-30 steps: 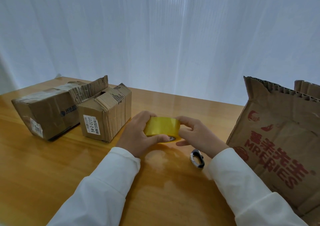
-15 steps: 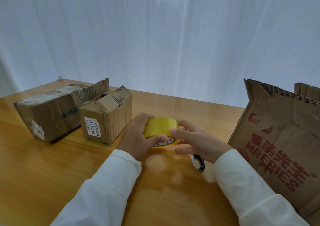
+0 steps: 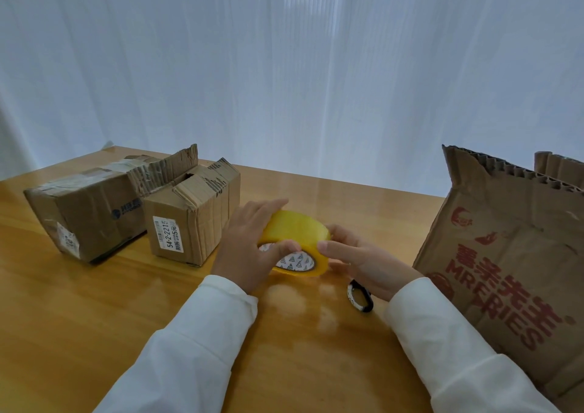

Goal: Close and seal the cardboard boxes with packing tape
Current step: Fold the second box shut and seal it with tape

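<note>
Wooden table (image 3: 94, 318) w/ white curtain (image 3: 284, 65) behind. Biggest item: the big printed box (image 3: 505, 270) at right edge, flaps standing up, open. Far left, a long box (image 3: 85, 213) w/ old tape on top, one torn flap sticking up. Just beside it, touching or nearly, a small box (image 3: 192, 226) w/ a white label; its top flaps are crumpled and not flat.

Tape roll (image 3: 295, 239) sits mid-table between the hands, tilted, core facing the camera. Left hand (image 3: 249, 248) grasps it, fingers over the top, thumb across the core. Right hand (image 3: 363, 261) holds the other side, forefinger tip on the outer band. Small black-and-white ring-shaped thing (image 3: 360, 295) lies on the table under the right wrist; can't tell what it is.

Step in hand, prob.: finding the tape's free end. Do it well by steadying the roll w/ the left hand, turning it slowly, and feeling for the ridge w/ a nail. Peel squarely so the strip doesn't split. No box is sealed yet.
</note>
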The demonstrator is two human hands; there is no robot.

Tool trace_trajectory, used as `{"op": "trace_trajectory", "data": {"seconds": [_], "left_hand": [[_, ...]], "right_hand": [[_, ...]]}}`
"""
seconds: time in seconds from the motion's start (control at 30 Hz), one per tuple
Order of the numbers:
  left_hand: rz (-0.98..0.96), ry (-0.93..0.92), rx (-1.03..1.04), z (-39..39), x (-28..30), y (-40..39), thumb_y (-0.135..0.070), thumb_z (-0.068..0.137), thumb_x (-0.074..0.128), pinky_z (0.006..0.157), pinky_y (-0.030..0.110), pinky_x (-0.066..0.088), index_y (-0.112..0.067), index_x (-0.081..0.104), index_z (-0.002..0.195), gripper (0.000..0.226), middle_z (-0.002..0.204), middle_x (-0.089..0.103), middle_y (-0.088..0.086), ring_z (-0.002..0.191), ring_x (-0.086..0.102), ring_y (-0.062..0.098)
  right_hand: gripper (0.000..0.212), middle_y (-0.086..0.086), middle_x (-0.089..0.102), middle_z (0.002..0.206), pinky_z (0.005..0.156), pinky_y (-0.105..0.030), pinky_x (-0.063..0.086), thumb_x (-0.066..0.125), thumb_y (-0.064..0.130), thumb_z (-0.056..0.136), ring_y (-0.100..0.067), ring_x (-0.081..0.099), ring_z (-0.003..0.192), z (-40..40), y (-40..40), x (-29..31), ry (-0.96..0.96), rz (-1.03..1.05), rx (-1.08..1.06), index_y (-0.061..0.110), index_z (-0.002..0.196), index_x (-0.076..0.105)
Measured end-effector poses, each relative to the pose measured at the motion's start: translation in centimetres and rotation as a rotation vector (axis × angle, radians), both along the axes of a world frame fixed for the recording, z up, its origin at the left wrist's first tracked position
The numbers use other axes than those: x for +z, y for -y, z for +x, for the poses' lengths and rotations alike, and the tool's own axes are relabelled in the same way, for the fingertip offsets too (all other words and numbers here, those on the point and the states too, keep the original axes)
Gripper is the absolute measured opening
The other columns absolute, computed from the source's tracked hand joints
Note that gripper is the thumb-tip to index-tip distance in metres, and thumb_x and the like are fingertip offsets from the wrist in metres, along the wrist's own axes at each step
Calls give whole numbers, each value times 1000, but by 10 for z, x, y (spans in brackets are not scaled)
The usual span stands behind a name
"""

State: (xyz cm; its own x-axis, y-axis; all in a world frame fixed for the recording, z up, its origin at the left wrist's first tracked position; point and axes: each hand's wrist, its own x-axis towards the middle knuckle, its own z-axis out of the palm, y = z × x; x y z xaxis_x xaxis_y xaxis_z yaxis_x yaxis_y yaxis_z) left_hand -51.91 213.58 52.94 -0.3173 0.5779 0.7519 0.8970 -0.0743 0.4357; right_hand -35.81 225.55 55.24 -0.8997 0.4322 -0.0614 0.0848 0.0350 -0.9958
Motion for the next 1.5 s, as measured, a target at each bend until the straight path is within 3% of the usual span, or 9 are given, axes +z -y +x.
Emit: {"op": "trace_trajectory", "data": {"seconds": [0.17, 0.33, 0.43, 0.5, 0.67, 0.83, 0.93, 1.2, 1.5], "left_hand": [[80, -94, -35, -1, -2, -3, -45, 91, 48, 88, 29, 46, -22, 54, 126, 42, 118, 56, -13, 109, 50, 11], [62, -146, -44, 0, -1, -1, -66, 83, 48, 84, 23, 42, -20, 64, 119, 60, 113, 62, -4, 104, 49, 12], [-2, -184, -10, -1, -4, -4, -67, 85, 42, 76, 32, 48, -24, 66, 117, 58, 110, 63, -5, 100, 47, 11], [-24, -182, 6, 1, -8, -7, -63, 85, 43, 71, 34, 50, -21, 69, 113, 56, 105, 65, -4, 96, 45, 10], [61, -187, 35, 9, -7, -10, -46, 81, 54, 66, 30, 48, -16, 73, 104, 41, 97, 67, -2, 90, 46, 10], [-116, -9, -8, 12, -7, -8, -69, 65, 56, 93, 32, 40, -22, 62, 117, 70, 120, 53, -9, 110, 40, 6], [-166, 104, 38, 10, -5, -8, -78, 54, 53, 98, 29, 34, -26, 60, 113, 78, 121, 41, -19, 113, 33, 2], [-173, 102, 30, 9, -5, -8, -79, 49, 54, 100, 33, 30, -35, 54, 105, 70, 137, 41, -11, 118, 27, 3], [-77, -69, 40, 7, -12, -11, -75, 63, 52, 83, 34, 36, -25, 55, 75, 51, 108, 54, -11, 100, 36, 3]], "right_hand": [[27, -3, 72, 100, 79, -29, 57, 55, 34, 95, -16, 69, 92, -16, 21, -2, -50, 205, -86, 15, 113, 60], [36, -11, 68, 91, 70, -30, 57, 39, 43, 100, -17, 69, 77, -20, 27, 8, -27, 256, -125, 12, 110, 54], [64, -7, 58, 120, 88, -42, 52, 37, 65, 85, -21, 64, 100, -21, 26, 11, 176, 439, -141, 20, 131, 35], [58, -4, 54, 123, 97, -47, 44, 35, 58, 85, -24, 55, 111, -19, 26, 11, 294, 539, -136, 24, 132, 27], [41, -3, 48, 120, 94, -38, 40, 31, 36, 98, -20, 47, 110, -18, 28, 17, 272, 513, -214, 17, 134, 25], [21, 0, 45, 97, 75, -33, 37, 32, 31, 99, -16, 45, 95, -15, 30, 21, 280, 560, -202, 15, 113, 36], [30, -1, 41, 99, 79, -34, 35, 32, 30, 99, -18, 43, 97, -15, 33, 21, 286, 581, -207, 11, 123, 37], [41, -14, 51, 124, 90, -38, 40, 33, 30, 99, -26, 49, 106, -15, 34, 21, 329, 610, -174, 6, 131, 35], [33, -11, 52, 112, 85, -36, 41, 34, 31, 98, -23, 50, 101, -15, 31, 19, 299, 588, -176, 9, 123, 40]]}}
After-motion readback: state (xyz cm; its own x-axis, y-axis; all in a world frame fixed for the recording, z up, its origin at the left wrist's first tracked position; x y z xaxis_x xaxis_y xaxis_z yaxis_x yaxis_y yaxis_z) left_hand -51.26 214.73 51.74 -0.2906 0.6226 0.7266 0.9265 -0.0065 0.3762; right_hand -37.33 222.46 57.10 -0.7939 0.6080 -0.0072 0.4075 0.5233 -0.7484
